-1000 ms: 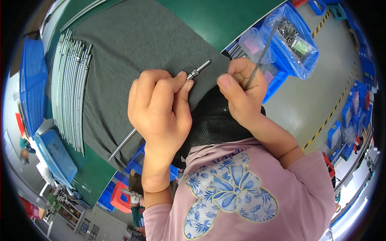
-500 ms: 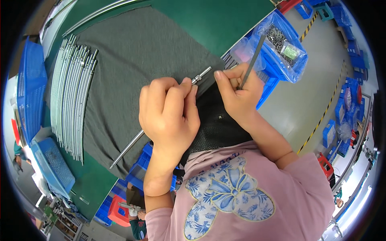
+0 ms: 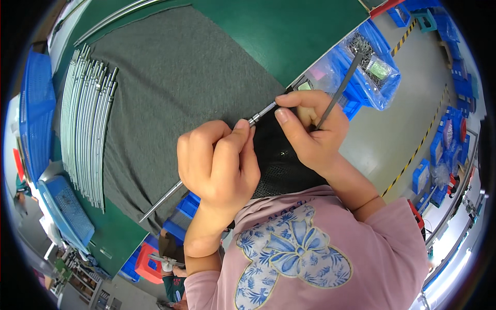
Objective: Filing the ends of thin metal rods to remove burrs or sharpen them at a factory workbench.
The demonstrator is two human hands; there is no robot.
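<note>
Grey mat [image 3: 175,77]: rod [image 3: 206,163] held between hands.

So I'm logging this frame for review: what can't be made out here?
- Head view: the middle of the thin metal rod is hidden inside the left hand.
- The contents of the clear bag in the blue bin are too small.
- What the right hand pinches at the rod's tip is covered by fingertips.

Clear plastic bag of small metal parts [image 3: 368,49] in blue bin [image 3: 385,90], upper right, beside green table edge
</note>
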